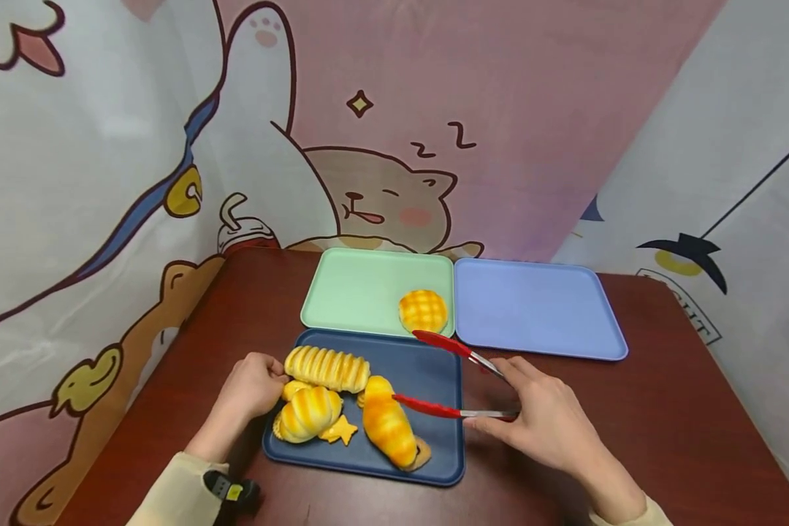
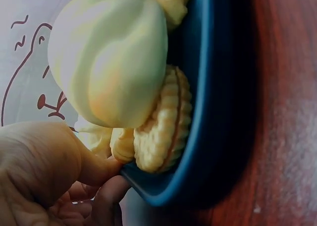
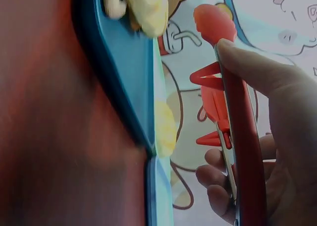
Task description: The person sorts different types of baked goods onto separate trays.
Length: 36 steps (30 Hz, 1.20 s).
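Observation:
My left hand [image 1: 256,383] pinches the left rim of the dark blue tray [image 1: 434,369] between thumb and fingers. My right hand [image 1: 546,413] holds red-tipped metal tongs [image 1: 434,408], their arms spread apart over the tray's right side with nothing between the tips. On the tray lie a long ridged bread [image 1: 329,368], a rounded striped bread [image 1: 312,414], an elongated glossy bread [image 1: 388,424] and a star-shaped biscuit [image 1: 347,429]. A scalloped sandwich biscuit [image 2: 163,127] shows under the striped bread in the left wrist view. Other small pieces are partly hidden beneath the breads.
Behind the dark tray stand a pale green tray [image 1: 361,288] and a lavender-blue tray [image 1: 535,307], side by side. A round crosshatched bun [image 1: 424,310] sits in the green tray's front right corner. The brown tabletop [image 1: 684,409] meets a cartoon-printed cloth at the back.

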{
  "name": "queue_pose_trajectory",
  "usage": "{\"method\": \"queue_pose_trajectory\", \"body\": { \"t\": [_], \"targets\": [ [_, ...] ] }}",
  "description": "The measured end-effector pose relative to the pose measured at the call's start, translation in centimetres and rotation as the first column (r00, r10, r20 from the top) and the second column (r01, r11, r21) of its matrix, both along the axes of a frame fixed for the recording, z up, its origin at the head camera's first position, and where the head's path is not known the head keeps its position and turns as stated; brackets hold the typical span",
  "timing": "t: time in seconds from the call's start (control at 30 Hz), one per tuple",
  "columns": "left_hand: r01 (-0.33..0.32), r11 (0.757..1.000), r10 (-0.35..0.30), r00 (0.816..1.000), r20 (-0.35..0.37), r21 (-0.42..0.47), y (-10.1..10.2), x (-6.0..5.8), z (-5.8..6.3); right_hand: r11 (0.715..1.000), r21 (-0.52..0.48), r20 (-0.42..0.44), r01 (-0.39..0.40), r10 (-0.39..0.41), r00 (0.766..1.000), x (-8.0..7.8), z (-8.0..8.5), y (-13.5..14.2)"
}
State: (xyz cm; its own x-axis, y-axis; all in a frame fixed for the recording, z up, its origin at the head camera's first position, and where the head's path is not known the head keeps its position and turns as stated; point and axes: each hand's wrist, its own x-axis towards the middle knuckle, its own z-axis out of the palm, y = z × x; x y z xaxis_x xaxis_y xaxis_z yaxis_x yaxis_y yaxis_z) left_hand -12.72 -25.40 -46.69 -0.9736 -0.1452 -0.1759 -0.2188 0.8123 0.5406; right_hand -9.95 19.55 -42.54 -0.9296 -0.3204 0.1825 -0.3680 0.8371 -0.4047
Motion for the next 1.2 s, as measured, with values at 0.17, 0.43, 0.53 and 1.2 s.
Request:
{"method": "queue_pose_trajectory", "body": {
  "t": [0.17,0.43,0.53,1.2],
  "targets": [
    [0.007,1.000,-0.007,1.000,0.006,-0.013,0.4,-0.3,-0.1,1.000,0.007,0.016,0.004,-0.004,1.000,1.9,-0.2,-0.4],
    [-0.006,1.000,0.007,0.999,0.031,-0.026,0.4,-0.1,0.4,0.999,0.019,0.125,0.035,-0.037,0.991,3.6,-1.1,-1.9],
    [-0.012,1.000,0.012,0.999,0.038,-0.023,0.3,-0.1,0.7,0.998,0.026,0.184,0.063,-0.067,0.981,4.0,-1.2,-2.6],
    [-0.027,0.999,0.027,0.999,0.044,-0.018,0.3,0.1,0.4,0.987,0.145,0.208,0.075,-0.105,0.973,5.7,-2.1,-4.6]
  ]
}}
